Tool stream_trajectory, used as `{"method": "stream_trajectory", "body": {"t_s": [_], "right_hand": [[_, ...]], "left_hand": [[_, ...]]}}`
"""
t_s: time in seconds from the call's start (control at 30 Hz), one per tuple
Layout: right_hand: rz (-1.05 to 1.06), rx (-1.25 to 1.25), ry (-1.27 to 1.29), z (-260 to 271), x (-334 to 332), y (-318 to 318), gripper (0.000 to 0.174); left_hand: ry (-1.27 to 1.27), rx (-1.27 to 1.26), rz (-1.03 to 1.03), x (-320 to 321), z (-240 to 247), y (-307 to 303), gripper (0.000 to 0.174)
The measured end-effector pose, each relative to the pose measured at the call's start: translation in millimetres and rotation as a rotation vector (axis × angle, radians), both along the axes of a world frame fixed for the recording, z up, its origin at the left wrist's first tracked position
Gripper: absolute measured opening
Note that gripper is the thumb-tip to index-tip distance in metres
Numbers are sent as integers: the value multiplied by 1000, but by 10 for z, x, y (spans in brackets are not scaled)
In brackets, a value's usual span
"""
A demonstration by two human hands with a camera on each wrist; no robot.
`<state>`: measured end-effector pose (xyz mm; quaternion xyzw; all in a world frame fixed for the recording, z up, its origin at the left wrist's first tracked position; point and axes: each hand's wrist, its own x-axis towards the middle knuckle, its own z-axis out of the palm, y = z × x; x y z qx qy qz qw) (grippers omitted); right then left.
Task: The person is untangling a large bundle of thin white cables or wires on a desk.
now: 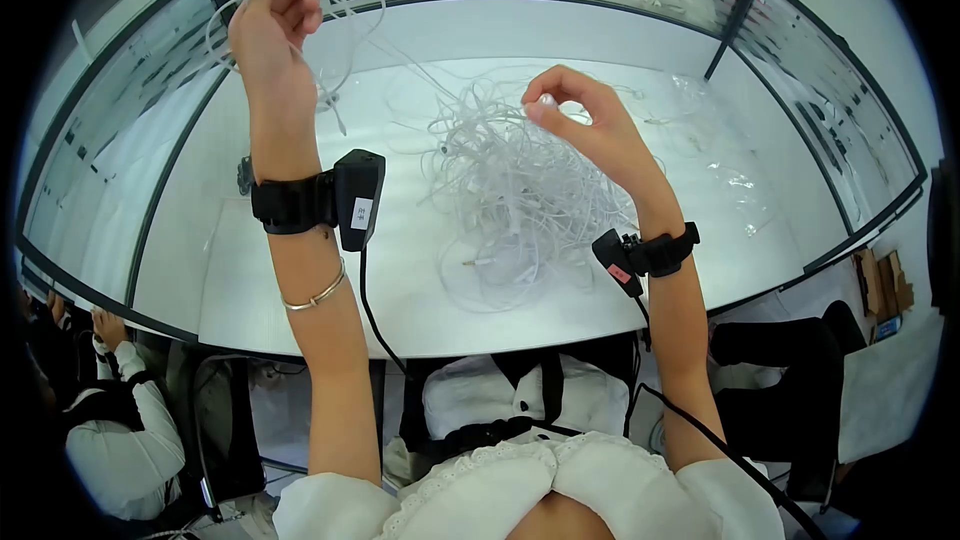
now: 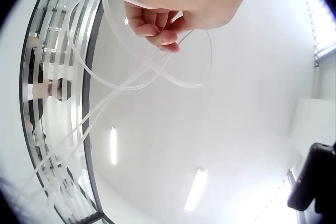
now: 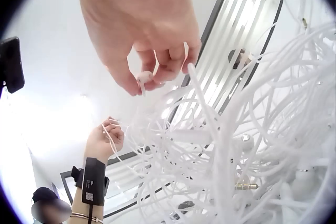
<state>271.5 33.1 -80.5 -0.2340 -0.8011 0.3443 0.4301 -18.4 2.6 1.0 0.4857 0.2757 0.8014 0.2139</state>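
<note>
Raised at the upper left, my left hand [image 1: 272, 40] grips loops of thin white earphone cable [image 1: 365, 2], its fingers curled round the strands. Cable ends dangle under that hand, and strands run from it down toward a large tangled pile of white earphones [image 1: 530, 180] on the table. Over the far right part of the pile, my right hand [image 1: 605, 130] pinches a small white earbud [image 3: 144, 77] between thumb and fingertips. In the right wrist view a gold plug [image 3: 247, 186] shows among the tangled cables.
The white table [image 1: 400, 310] has a low partition with striped glass [image 1: 600, 10] along its far side. Clear plastic bags [image 1: 735, 185] lie to the right of the pile. Black camera cords hang from both wrists. Another person [image 1: 125, 420] sits at the lower left.
</note>
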Motion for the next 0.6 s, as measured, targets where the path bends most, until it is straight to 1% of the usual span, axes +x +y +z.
{"method": "stream_trajectory", "body": {"t_s": [0.03, 0.13, 0.17, 0.23, 0.3, 0.37, 0.43, 0.47, 0.5, 0.53, 0.6], "right_hand": [[-11, 30, -69, -14, -10, -18, 14], [-40, 273, 12, -90, -107, -5, 16], [-47, 279, 45, -74, -158, -43, 19], [-63, 295, 111, -23, -301, -162, 26], [-4, 296, 74, -100, -432, -200, 33], [48, 315, 25, -186, -514, -246, 39], [22, 399, -95, -170, -515, -289, 38], [11, 441, -154, -156, -512, -306, 38], [-73, 482, -162, -144, -492, -319, 29], [-102, 515, -168, -128, -467, -321, 25], [-168, 581, -181, -100, -421, -320, 16]], "left_hand": [[-16, 18, -14, 40, -16, -8, 22], [3, -12, -38, 162, 18, 4, 21], [27, -27, -108, 87, 61, 50, 22], [71, -23, -132, 108, -13, 136, 22], [147, -46, -173, 148, -19, 143, 24], [172, -80, -122, 322, -36, 74, 25], [193, -110, -86, 388, -11, 36, 26], [169, -83, -68, 365, -8, 32, 26], [145, -60, -51, 340, -9, 38, 26], [121, -34, -36, 306, -8, 50, 26], [34, 2, 65, 213, -12, 43, 26]]}}
